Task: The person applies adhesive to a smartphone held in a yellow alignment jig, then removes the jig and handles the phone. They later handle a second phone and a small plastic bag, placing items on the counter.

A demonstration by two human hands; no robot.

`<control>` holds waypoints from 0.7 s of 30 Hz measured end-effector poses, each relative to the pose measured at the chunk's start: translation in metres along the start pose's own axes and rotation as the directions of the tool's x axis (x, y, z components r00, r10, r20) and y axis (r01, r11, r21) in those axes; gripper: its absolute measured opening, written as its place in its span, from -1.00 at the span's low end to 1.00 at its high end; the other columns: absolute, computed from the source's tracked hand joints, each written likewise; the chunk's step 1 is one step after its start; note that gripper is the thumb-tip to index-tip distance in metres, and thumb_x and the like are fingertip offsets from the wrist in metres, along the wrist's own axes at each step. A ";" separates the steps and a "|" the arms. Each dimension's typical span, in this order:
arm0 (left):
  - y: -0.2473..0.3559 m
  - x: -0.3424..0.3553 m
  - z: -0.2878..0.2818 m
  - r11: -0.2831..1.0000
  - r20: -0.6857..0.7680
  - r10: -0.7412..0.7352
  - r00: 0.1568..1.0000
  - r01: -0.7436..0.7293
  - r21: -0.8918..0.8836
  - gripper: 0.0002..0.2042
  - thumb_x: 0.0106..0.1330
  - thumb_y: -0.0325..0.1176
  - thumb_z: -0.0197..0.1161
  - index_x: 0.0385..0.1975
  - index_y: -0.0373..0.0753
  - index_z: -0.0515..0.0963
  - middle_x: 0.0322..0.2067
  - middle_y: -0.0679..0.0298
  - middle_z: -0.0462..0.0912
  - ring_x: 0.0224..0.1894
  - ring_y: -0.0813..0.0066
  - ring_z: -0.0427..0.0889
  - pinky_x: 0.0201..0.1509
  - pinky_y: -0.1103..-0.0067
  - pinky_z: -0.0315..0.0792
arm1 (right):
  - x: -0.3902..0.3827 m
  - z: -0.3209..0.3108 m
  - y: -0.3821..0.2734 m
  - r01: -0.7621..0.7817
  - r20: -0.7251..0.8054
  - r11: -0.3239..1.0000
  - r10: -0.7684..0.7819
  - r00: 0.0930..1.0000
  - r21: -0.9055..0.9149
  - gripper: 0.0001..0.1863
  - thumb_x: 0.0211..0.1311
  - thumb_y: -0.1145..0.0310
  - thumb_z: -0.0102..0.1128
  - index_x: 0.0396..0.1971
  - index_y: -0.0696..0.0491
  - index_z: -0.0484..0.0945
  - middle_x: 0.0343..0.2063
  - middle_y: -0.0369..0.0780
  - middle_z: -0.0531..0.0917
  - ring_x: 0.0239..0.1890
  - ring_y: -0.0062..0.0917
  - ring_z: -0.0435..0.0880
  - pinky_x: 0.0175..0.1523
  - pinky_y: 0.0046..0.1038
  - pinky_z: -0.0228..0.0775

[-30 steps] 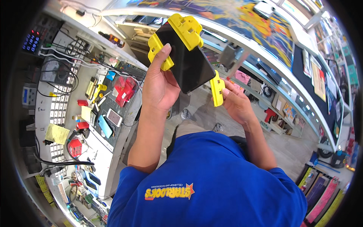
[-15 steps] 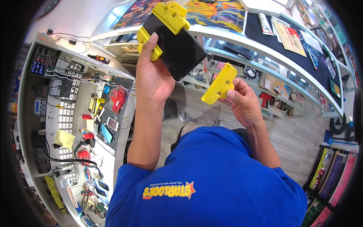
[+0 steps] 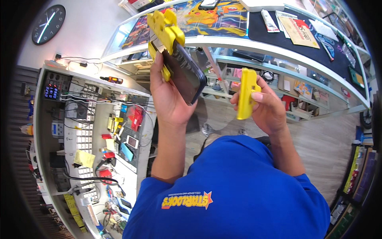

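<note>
My left hand (image 3: pixel 171 107) grips a dark phone (image 3: pixel 187 79), tilted partly on edge. Yellow plastic clamps (image 3: pixel 167 24) are fastened on its upper part, one at the top and another along the side near my thumb. To the right, apart from the phone, my right hand (image 3: pixel 268 113) pinches a separate yellow clamp (image 3: pixel 247 89), held upright between thumb and fingers. Part of my left fingers is hidden behind the phone.
On my left stands a cluttered bench (image 3: pixel 141 165) with cables, tools, phones and a power supply (image 3: pixel 53 87). A glass display counter (image 3: pixel 326 97) runs ahead, topped with colourful and black mats (image 3: pixel 223 22). A wall clock (image 3: pixel 47 24) hangs upper left; racks (image 3: pixel 358 175) stand lower right.
The phone in my left hand has turned more onto its edge. My right hand, with its clamp, has moved rightward, away from the phone, and the clamp now stands more upright.
</note>
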State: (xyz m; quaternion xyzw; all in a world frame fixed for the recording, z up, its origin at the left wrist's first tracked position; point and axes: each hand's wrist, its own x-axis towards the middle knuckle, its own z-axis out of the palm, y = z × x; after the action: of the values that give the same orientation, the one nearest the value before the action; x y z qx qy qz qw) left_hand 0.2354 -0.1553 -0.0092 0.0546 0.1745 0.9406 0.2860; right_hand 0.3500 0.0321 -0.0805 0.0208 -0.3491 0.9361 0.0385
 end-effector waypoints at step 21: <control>-0.006 -0.009 -0.029 0.855 -0.137 0.473 0.870 -0.417 0.309 -0.53 0.47 -0.03 0.20 0.24 -0.16 0.44 0.13 0.19 0.61 0.12 0.29 0.62 0.25 0.28 0.49 | 0.061 0.054 0.048 -0.001 -0.042 0.950 -0.012 0.999 -0.311 -0.76 0.23 0.32 0.49 -0.41 0.07 0.55 -0.60 -0.49 0.51 -0.55 -0.96 0.33 -0.53 -0.74 0.06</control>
State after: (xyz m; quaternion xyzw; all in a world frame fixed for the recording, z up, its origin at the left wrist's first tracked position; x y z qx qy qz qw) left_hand 0.2400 -0.1639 -0.0383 0.0335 0.3123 0.9489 0.0296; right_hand 0.2856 -0.0361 -0.0669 -0.0048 -0.4912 0.8695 0.0514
